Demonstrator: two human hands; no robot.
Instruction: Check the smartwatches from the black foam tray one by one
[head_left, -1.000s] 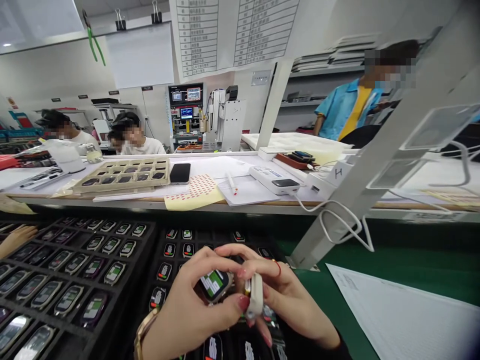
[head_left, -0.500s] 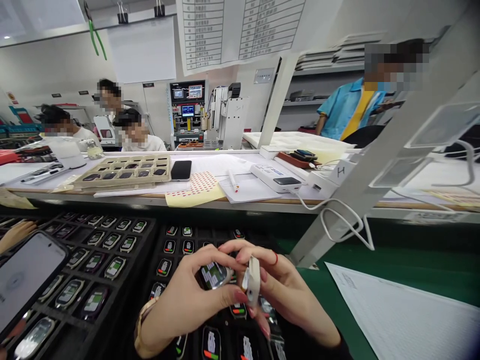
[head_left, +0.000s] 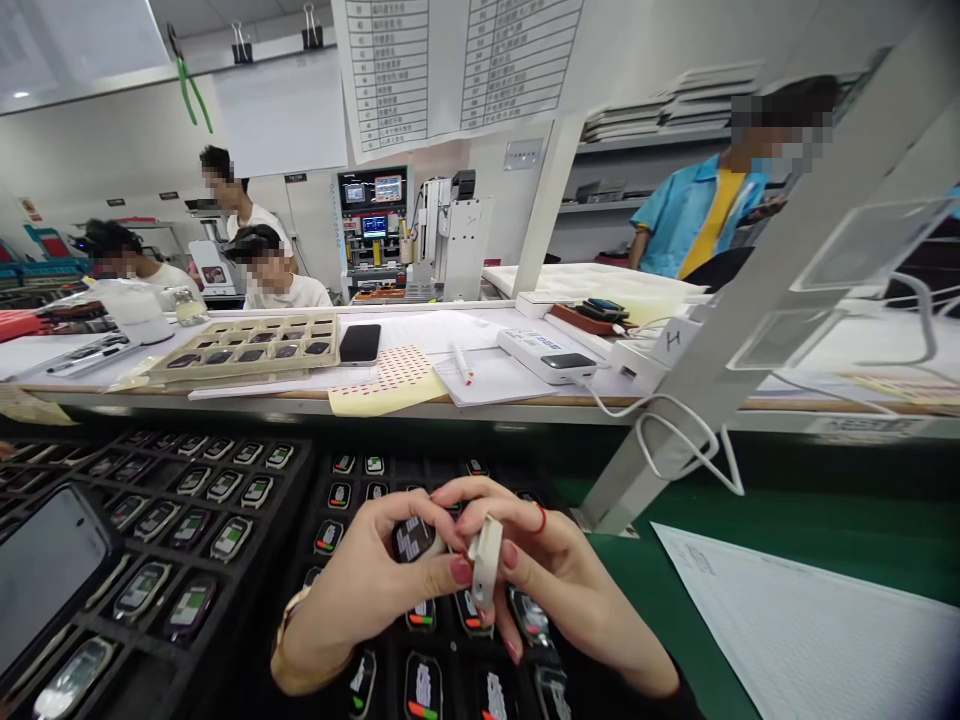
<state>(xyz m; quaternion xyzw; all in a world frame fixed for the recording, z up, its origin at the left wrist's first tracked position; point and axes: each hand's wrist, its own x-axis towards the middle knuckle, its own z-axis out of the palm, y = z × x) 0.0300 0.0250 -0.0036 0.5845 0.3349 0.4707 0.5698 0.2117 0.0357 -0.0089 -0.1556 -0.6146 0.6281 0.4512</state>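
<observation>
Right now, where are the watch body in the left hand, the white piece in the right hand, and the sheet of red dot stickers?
watch body [head_left: 412, 538]: head view, on its lit screen.
white piece [head_left: 486, 560]: head view, on its flat white side.
sheet of red dot stickers [head_left: 397, 370]: head view, middle of the dotted area.

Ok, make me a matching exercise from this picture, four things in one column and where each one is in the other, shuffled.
Things:
1. watch body with lit screen
2. small white piece
3. black phone
4. sheet of red dot stickers

Places:
A. lying on the white bench beside the tan tray
B. pinched in the left hand
C. at the front edge of the bench, overhanging a little
D. held by the fingers of the right hand

Pairs: 1-B, 2-D, 3-A, 4-C
</observation>
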